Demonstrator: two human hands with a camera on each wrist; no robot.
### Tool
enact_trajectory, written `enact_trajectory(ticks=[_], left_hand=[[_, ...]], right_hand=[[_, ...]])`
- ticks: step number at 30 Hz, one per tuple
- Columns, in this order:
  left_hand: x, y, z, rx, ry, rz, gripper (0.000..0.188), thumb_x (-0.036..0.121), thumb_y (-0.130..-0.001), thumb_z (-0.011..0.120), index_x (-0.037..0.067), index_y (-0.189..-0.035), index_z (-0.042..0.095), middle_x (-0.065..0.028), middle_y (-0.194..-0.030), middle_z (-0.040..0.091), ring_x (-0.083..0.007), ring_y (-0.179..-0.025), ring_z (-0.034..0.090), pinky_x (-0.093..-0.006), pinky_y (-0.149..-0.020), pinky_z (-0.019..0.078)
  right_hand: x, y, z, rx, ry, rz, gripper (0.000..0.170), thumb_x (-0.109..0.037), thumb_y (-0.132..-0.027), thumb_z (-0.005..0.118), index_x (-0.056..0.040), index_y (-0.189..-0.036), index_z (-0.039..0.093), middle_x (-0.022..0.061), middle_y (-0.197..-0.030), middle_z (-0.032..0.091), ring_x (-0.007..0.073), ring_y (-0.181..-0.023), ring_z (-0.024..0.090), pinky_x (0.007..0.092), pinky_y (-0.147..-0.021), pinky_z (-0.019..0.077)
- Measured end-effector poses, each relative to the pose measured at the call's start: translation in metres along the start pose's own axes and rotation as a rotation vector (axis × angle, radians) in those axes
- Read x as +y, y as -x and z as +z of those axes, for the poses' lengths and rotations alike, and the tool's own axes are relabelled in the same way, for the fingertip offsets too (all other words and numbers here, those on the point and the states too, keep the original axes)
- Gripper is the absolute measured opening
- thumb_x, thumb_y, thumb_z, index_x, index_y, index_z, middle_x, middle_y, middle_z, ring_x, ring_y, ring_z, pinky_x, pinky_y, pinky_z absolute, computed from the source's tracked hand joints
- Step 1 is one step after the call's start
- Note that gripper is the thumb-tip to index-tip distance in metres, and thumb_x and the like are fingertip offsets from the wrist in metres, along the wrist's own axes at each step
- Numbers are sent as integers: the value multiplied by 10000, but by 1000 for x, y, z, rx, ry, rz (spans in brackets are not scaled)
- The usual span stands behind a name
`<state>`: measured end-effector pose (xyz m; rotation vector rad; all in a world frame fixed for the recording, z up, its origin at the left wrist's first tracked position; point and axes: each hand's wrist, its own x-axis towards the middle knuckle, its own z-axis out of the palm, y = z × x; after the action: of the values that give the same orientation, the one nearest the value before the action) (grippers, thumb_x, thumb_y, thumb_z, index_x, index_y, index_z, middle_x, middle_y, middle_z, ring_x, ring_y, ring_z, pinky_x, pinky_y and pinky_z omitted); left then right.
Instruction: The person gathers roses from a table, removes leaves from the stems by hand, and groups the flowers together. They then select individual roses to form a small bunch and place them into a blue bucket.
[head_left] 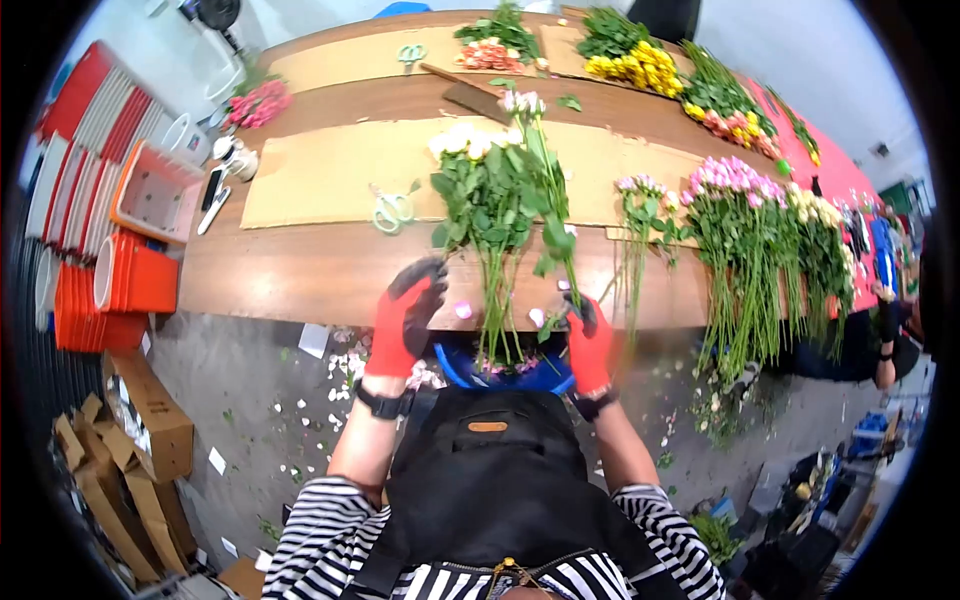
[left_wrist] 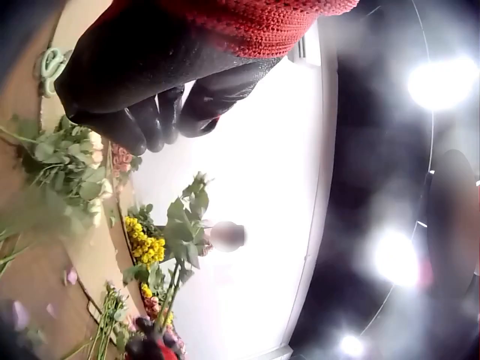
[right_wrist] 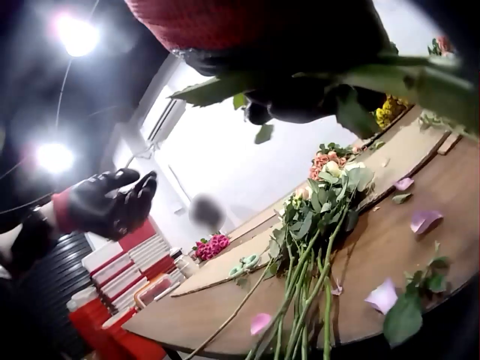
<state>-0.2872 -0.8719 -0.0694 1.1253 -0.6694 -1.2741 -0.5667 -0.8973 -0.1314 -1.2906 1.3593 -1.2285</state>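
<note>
My left hand [head_left: 408, 312], in a red glove with black fingers, is beside a bunch of white roses [head_left: 465, 142], its fingers loosely bent around nothing. The bunch lies on the table, green stems [head_left: 497, 290] over the near edge. My right hand [head_left: 590, 345], gloved alike, grips the lower stems of some pale pink roses [head_left: 524, 103], which stretch up along the bunch's right side. Leaves on the held stems [left_wrist: 180, 232] stand above that hand in the left wrist view. Close to the right wrist camera, a thick stem [right_wrist: 409, 82] and leaves cross the dark glove fingers.
Green-handled scissors [head_left: 393, 211] lie on cardboard [head_left: 320, 175]. Pink roses [head_left: 735, 182] and other bunches lie to the right, yellow flowers [head_left: 640, 68] farther back. Loose petals dot the table [head_left: 270, 275]. Below its edge is a blue bin [head_left: 455, 368]; orange crates [head_left: 135, 275] stand left.
</note>
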Motion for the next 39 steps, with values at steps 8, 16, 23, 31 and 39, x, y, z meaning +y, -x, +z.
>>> enact_trajectory(ticks=[8, 16, 23, 31, 39], left_hand=[[52, -38, 35, -182, 210, 98, 288, 151, -930, 604, -3, -1172, 634, -9, -1050, 659, -94, -919, 596, -241, -812, 466], [45, -28, 64, -75, -124, -43, 178, 163, -860, 680, -1, -923, 712, 83, -700, 505, -23, -612, 400, -226, -536, 295], [50, -23, 85, -54, -186, -8, 168, 169, -827, 716, 7, -800, 678, 58, -645, 530, -32, -550, 421, -235, -489, 313], [69, -22, 57, 65, -138, 122, 206, 186, -867, 622, 2, -913, 702, 55, -690, 542, -47, -578, 446, -210, -518, 313], [83, -22, 19, -287, 9, 156, 293, 210, -915, 569, -2, -1111, 621, -63, -978, 652, -124, -824, 575, -255, -743, 452]], right_hand=[[-2, 76, -50, -432, 121, 176, 320, -81, -806, 632, 23, -1109, 635, 106, -949, 687, 177, -866, 636, 291, -815, 482], [-76, 46, -30, -477, 436, -343, 877, -305, -708, 819, 3, -1409, 391, 209, -1508, 301, 347, -1271, 429, 415, -1027, 364], [-117, 16, 29, -195, 913, -926, 555, -193, -663, 711, -221, -1211, 627, 108, -1201, 529, 271, -996, 527, 426, -860, 423], [-82, 45, -9, -413, 865, -821, 324, -122, -687, 677, -111, -1008, 641, 81, -1027, 592, 266, -876, 573, 398, -771, 472], [-77, 42, -58, -467, 232, -276, 773, -255, -642, 825, -114, -1332, 504, 161, -1366, 477, 340, -1289, 428, 428, -1063, 361]])
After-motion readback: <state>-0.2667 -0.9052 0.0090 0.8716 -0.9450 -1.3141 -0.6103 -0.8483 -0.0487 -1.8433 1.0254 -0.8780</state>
